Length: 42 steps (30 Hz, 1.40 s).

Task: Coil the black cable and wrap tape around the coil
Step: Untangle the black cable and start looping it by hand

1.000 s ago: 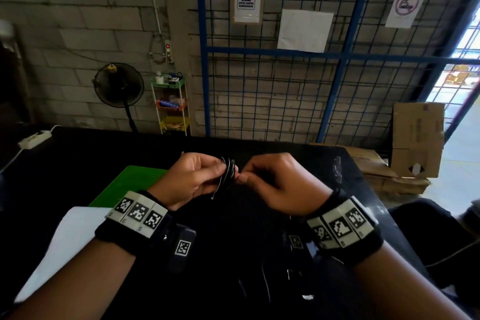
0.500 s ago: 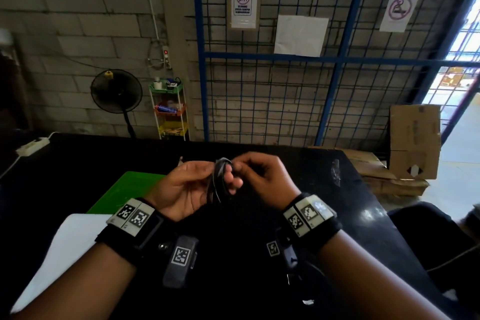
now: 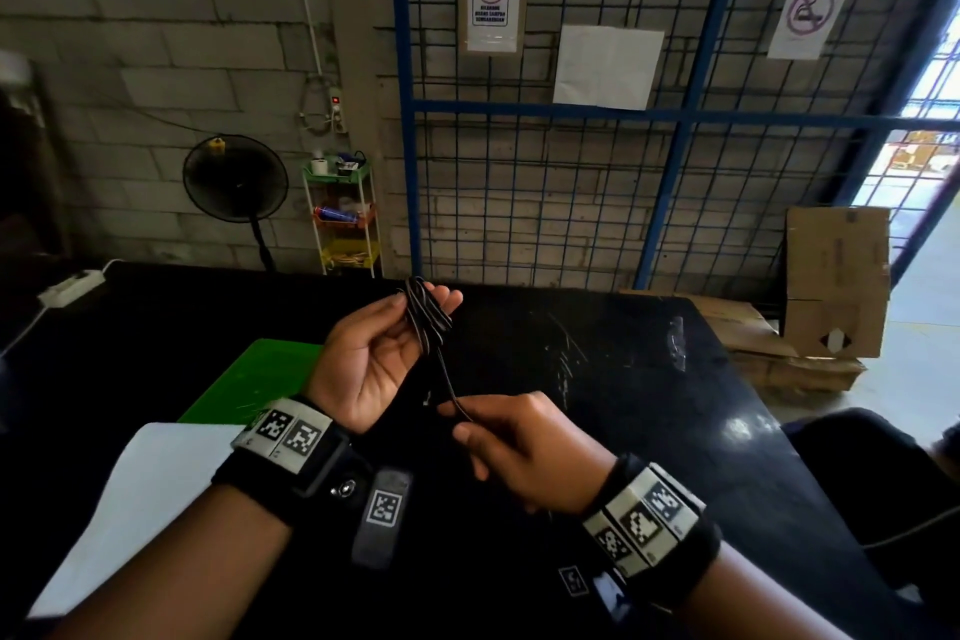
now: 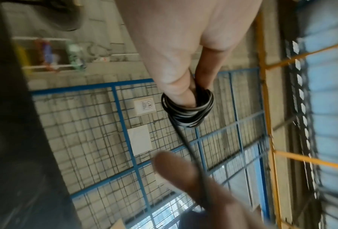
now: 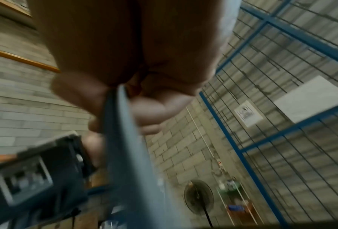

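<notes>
The black cable (image 3: 427, 318) is wound in several loops round the fingers of my left hand (image 3: 379, 353), which is raised palm-up over the black table. In the left wrist view the coil (image 4: 187, 108) rings the fingertips and thumb. One loose strand (image 3: 445, 374) runs from the coil down toward me. My right hand (image 3: 457, 418) pinches that strand between thumb and forefinger, lower and nearer than the left hand. The right wrist view shows the blurred strand (image 5: 121, 124) leaving the curled fingers (image 5: 148, 111). I see no tape roll.
A green mat (image 3: 260, 374) and a white sheet (image 3: 145, 499) lie at the left of the black table (image 3: 623, 379). A small clear object (image 3: 677, 348) sits far right. A power strip (image 3: 70, 286) is at the back left, cardboard boxes (image 3: 831, 276) beyond the right edge.
My right hand has left the coil and moved down toward me, drawing out a strand. My left hand has turned palm-up and lifted the coil slightly.
</notes>
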Each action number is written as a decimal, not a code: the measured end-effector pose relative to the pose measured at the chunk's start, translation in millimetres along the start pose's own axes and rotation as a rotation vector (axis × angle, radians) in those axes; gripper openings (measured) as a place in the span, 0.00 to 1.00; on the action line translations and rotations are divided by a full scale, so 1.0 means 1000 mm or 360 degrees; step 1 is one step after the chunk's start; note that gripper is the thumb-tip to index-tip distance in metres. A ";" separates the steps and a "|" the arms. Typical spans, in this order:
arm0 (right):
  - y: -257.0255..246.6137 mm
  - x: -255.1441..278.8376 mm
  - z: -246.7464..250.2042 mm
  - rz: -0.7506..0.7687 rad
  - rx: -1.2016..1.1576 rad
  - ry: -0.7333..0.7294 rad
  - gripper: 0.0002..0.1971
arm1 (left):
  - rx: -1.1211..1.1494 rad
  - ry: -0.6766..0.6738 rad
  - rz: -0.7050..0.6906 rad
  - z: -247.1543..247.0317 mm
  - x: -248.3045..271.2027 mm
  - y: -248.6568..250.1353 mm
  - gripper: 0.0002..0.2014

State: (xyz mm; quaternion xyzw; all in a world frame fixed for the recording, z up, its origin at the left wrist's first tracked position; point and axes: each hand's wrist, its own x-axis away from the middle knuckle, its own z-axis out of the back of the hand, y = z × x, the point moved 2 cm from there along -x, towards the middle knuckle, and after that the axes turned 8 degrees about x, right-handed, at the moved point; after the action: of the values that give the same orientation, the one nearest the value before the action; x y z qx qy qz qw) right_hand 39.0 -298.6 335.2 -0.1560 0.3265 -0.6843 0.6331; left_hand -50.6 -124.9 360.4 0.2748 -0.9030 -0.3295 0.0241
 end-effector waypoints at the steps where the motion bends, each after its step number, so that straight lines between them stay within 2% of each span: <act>1: -0.007 0.001 0.005 0.0010 0.0010 -0.0018 0.15 | -0.0095 -0.0012 -0.0016 0.000 0.000 -0.001 0.15; 7: -0.036 0.002 0.049 0.0133 0.0240 -0.0018 0.06 | -0.0596 -0.0064 0.0053 0.003 -0.002 -0.006 0.17; 11: -0.043 -0.006 0.080 0.0284 0.0516 0.0211 0.06 | -0.0804 -0.0059 0.0133 0.004 0.000 -0.014 0.10; 16: -0.032 -0.027 0.098 0.0333 0.0761 0.0367 0.07 | -0.0932 -0.0245 0.0336 0.002 0.006 -0.017 0.16; 20: -0.009 -0.043 0.096 0.0316 0.0631 0.0493 0.07 | -0.0885 -0.0374 0.0497 -0.005 0.013 -0.017 0.15; 24: 0.020 -0.054 0.080 0.0274 0.0248 0.0494 0.07 | -0.0612 -0.0489 0.0568 -0.013 0.021 -0.014 0.16; 28: 0.034 -0.051 0.045 0.0204 -0.0098 0.0449 0.11 | -0.0340 -0.0645 0.0470 -0.016 0.022 -0.009 0.19; 31: 0.032 -0.039 0.019 0.0170 -0.0164 0.0371 0.18 | -0.0271 -0.0616 0.0360 -0.012 0.019 -0.006 0.19; 32: 0.032 -0.036 0.012 0.0146 -0.0169 0.0343 0.20 | -0.0227 -0.0590 0.0315 -0.010 0.017 -0.004 0.18; 35: 0.035 -0.024 -0.006 0.0078 -0.0191 0.0294 0.14 | -0.0118 -0.0423 0.0186 -0.007 0.013 0.000 0.17; 37: 0.032 -0.016 -0.010 0.0083 -0.0132 0.0279 0.20 | -0.0147 -0.0280 0.0058 -0.005 0.011 0.003 0.15; 40: 0.022 -0.001 -0.012 0.0014 -0.0261 0.0175 0.26 | -0.0205 -0.0114 -0.0148 -0.002 0.007 0.009 0.15; 42: 0.013 0.006 -0.011 0.0020 -0.0257 0.0196 0.20 | -0.0248 -0.0050 -0.0227 0.000 0.005 0.010 0.15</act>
State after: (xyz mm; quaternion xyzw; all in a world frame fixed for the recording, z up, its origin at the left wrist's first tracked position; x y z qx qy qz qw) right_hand 41.6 -301.5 317.3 -0.1620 0.4198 -0.6601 0.6015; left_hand -60.1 -120.8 365.6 0.3304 -0.8531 -0.4038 0.0079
